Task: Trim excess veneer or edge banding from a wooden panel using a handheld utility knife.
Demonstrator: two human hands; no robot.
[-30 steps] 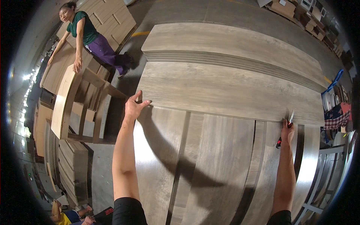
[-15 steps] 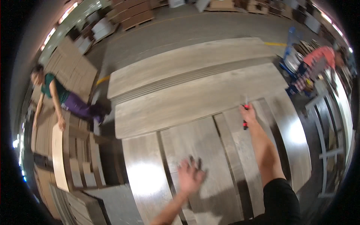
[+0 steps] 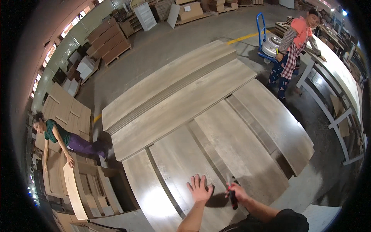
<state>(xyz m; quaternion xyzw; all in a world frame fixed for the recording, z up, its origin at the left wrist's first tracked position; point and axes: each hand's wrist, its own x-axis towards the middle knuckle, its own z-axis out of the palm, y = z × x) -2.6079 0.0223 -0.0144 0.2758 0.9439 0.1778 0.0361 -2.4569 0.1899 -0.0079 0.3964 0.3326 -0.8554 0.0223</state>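
Observation:
My left hand reaches over a wood-grain board, palm down with the fingers spread. It holds nothing; whether the palm presses on the surface I cannot tell. Close on its right, my right hand is closed around a slim red-and-black hand tool. The tool's tip is too small to make out, so its exact kind is unclear. Under and beyond my hands, several grey-brown boards lie side by side with gaps between them. Across their far ends rests a long board, with a stack of similar long boards behind it.
At left, a person in green has a hand on a wooden frame-like piece. At far right, a person in a coral top leans on a long white-topped table, near a blue trolley. Stacked brown panels stand behind.
My view has turned. My right hand has come back toward me with the tool, from near the long board to beside my left hand. The person at right has straightened up.

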